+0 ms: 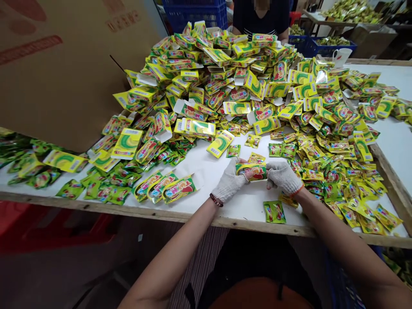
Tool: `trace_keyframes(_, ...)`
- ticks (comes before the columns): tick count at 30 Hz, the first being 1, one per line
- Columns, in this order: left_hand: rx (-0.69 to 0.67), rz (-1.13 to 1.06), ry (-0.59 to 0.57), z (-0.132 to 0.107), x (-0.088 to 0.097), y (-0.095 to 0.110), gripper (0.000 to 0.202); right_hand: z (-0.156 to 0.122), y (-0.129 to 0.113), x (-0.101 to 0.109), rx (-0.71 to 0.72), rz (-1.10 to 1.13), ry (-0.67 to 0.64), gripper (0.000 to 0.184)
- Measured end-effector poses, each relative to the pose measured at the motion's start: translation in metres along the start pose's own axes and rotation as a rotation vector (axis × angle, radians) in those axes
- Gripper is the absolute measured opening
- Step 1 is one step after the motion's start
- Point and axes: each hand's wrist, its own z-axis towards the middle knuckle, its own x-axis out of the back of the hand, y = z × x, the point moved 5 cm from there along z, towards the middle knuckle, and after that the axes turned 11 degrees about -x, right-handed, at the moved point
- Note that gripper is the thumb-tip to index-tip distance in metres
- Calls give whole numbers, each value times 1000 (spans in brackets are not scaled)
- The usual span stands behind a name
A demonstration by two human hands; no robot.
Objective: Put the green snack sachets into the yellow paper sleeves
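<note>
Head view: left hand (229, 180) and right hand (283, 177), both in knit gloves with bare fingertips, pinching one yellow packet (251, 171) by its two ends, over the white table (247, 206). Just left of the left hand, three packets (178, 189) in an overlapping row; just below the right hand, one loose green sachet (274, 212). Beyond the hands, a large heap of packets (206, 81), with a cardboard sheet (54, 64) overhanging its left side; past the heap, a co-worker (260, 17) near blue crates (195, 13).
</note>
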Motion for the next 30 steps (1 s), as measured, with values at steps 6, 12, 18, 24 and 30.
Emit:
trace_keyframes(6, -34, -126, 61, 2, 2, -9, 52, -3, -16, 3, 224, -109, 134, 17)
trace_keyframes(12, 9, -277, 82, 5, -2, -9, 51, -12, -21, 5, 255, -79, 117, 18)
trace_keyframes(18, 37, -311, 197, 7, 11, -10, 51, -9, -11, 14, 167, 88, 122, 14)
trace_keyframes(24, -44, -203, 169, 7, 17, -7, 48, -5, -6, 14, 93, 134, 35, 26)
trace_keyframes(30, -29, -67, 81, 3, 12, 5, 57, -7, -8, 9, 87, 82, -44, 26)
